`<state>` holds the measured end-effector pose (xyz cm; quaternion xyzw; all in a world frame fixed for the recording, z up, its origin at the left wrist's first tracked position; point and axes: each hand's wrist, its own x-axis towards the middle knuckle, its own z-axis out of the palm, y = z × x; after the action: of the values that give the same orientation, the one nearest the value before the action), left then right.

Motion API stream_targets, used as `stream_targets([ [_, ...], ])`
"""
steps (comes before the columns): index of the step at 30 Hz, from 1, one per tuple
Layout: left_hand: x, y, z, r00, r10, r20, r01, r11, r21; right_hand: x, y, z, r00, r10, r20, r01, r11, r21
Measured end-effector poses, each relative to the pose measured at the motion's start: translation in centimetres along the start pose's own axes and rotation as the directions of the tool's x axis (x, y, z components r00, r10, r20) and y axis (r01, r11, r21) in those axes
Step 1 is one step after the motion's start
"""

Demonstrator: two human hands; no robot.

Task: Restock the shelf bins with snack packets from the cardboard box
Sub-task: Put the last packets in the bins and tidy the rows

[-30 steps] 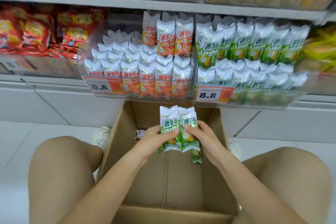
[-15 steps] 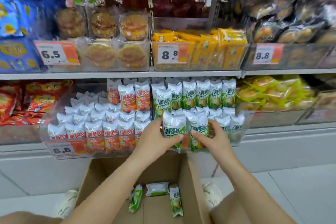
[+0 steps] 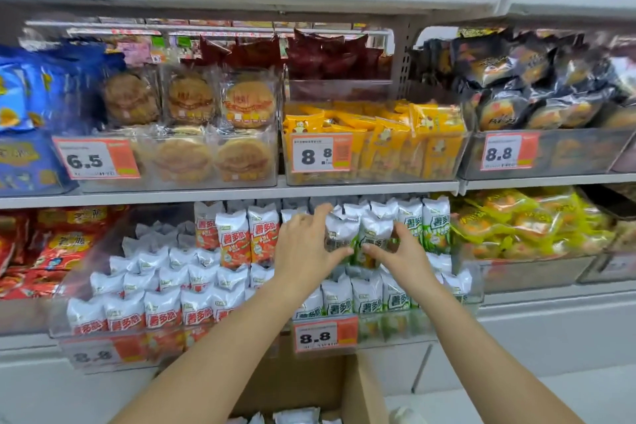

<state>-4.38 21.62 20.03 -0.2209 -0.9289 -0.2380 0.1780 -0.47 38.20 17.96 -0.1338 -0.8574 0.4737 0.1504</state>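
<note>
packets (image 3: 358,237) now up among "8.8" bin (image 3: 461,299)

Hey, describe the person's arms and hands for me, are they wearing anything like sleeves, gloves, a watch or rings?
Both arms are bare for as much of them as shows, with no sleeves in view. The left hand and the right hand have no gloves on. No watch, bracelet or band shows at either wrist, and no ring is visible on the fingers that can be seen. The fingernails look short and unpainted, though the picture is slightly blurred.
</note>
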Motion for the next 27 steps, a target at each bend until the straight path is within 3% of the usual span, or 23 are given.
stream_targets([
  [6,0.8,-1.1,2.2,0.999,-0.006,0.041,-0.003,0.979,0.205,0.5,1.7,1.3,0.997,0.023,0.074,-0.021,0.999,-0.024],
  [11,0.5,-1.9,2.9,0.994,0.101,-0.035,-0.092,0.977,0.192,0.4,2.7,2.3,0.999,0.008,0.047,-0.004,0.998,-0.068],
  [14,0.6,-2.2,3.5,0.978,0.167,-0.123,-0.142,0.971,0.19,0.3,2.6,2.7,1.0,0.0,-0.018,0.0,1.0,0.022],
  [16,0.9,-2.1,3.4,0.983,0.15,-0.104,-0.133,0.978,0.159,0.2,2.4,2.9,0.998,0.0,-0.062,0.004,0.998,0.061],
  [23,1.3,-2.6,3.8,0.978,0.188,-0.089,-0.174,0.975,0.141,-0.2,3.3,3.9,0.994,-0.033,-0.104,0.015,0.985,-0.172],
  [27,1.4,-2.5,3.8,0.978,0.204,-0.037,-0.197,0.969,0.149,-0.3,3.6,3.8,0.994,-0.02,-0.107,-0.004,0.976,-0.217],
])
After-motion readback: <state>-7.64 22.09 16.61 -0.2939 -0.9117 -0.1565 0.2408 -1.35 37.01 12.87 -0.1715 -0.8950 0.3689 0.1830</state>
